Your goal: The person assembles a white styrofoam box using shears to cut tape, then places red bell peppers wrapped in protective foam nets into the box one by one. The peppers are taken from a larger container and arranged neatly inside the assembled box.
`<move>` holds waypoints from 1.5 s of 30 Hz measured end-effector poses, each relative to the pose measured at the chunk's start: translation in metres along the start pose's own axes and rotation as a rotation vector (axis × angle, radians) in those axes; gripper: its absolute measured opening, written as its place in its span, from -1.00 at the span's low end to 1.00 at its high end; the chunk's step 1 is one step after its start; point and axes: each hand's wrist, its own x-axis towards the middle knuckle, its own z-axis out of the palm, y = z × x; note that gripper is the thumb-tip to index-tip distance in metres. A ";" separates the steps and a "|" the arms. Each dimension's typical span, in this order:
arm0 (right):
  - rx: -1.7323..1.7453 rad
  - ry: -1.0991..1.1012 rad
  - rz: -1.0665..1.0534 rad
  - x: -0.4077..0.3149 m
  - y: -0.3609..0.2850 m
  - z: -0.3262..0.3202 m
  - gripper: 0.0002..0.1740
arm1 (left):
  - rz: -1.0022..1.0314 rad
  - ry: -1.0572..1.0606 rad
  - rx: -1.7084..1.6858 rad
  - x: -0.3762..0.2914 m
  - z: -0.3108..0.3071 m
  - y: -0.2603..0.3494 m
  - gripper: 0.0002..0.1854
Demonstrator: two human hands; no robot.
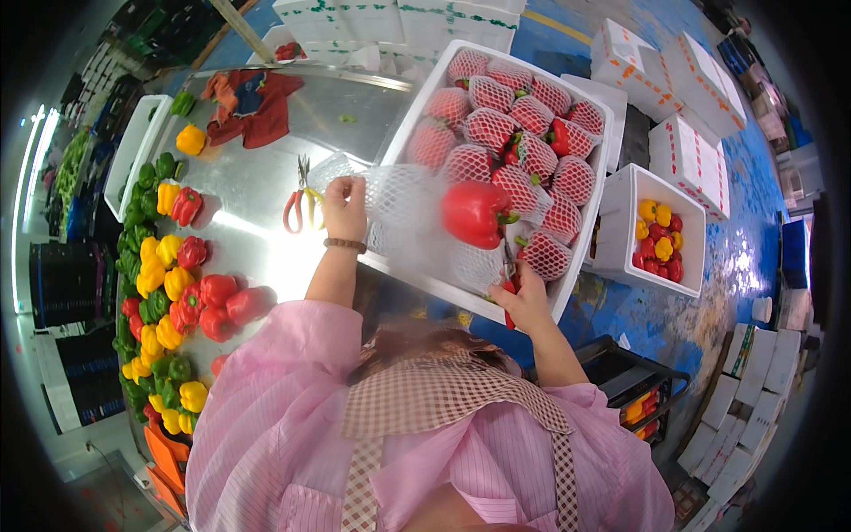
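Observation:
My left hand pinches the edge of a white foam mesh sleeve over the near left corner of a white foam box. My right hand holds red-handled scissors, their blades pointing away from me, above the box's near side. Between the hands, a bare red bell pepper lies over the box with its green stem to the right. Rows of net-wrapped red peppers fill the box's far and right parts. A second pair of scissors, with red and yellow handles, rests on the metal table.
Red, yellow and green peppers are heaped along the table's left side. A dark red cloth lies at its far end. To the right, a foam box of peppers and closed white boxes stand on the blue floor, with a black cart nearer me.

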 end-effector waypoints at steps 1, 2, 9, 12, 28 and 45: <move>0.005 -0.017 0.004 0.000 0.004 -0.004 -0.50 | 0.241 -0.001 0.302 -0.003 -0.002 0.001 -0.66; 0.021 -0.028 0.020 0.000 0.007 -0.007 -0.53 | 0.413 0.007 0.460 -0.006 -0.001 0.004 -0.45; -0.078 -0.173 -0.045 0.005 0.000 -0.011 -0.40 | -0.536 -1.086 -1.188 -0.073 0.038 0.043 -0.14; -0.274 -0.041 -0.212 0.006 -0.009 -0.008 -0.38 | -0.361 -1.040 -1.106 -0.073 0.039 0.050 -0.16; -0.024 -0.227 -0.061 0.026 -0.008 0.044 -0.76 | -0.248 -0.640 -0.841 -0.078 -0.016 0.016 -0.07; 0.586 -0.245 0.286 0.031 -0.006 0.011 -0.78 | -0.101 0.242 1.188 0.023 -0.212 -0.078 -0.09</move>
